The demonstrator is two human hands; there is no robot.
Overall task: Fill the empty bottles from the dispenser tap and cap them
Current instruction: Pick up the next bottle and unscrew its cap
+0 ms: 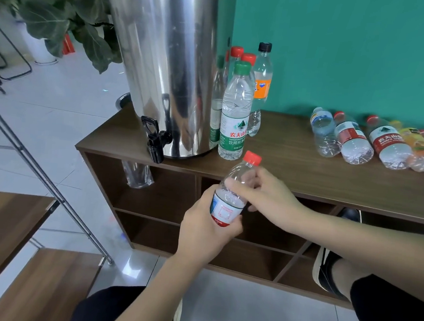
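**bottlefan:** A small red-capped bottle (230,199) is gripped low down, around its label, by the left hand (207,229), and it's held tilted with the cap (252,158) pointing up and to the right. The right hand (266,196) is laid over the clear upper part, fingers curled loosely around the shoulder just under the cap. The cap looks to be seated on the neck.

**tapwatcher:** And where's it held relative to the dispenser?

**bottlefan:** It's held in the air just in front of the near edge of the wooden cabinet (305,177), to the right of the black tap (154,141) and well apart from it. The steel dispenser (167,64) is parked on the left end of the cabinet top.

**tapwatcher:** Other bottles?

**bottlefan:** A cluster of capped ones is stood upright just right of the dispenser, with a green-capped bottle (235,112) nearest and an orange-labelled one (261,86) behind. Further right, a row of bottles (358,140) is laid on its side against the teal wall (351,52). A clear bag (137,175) can be seen hanging under the tap.
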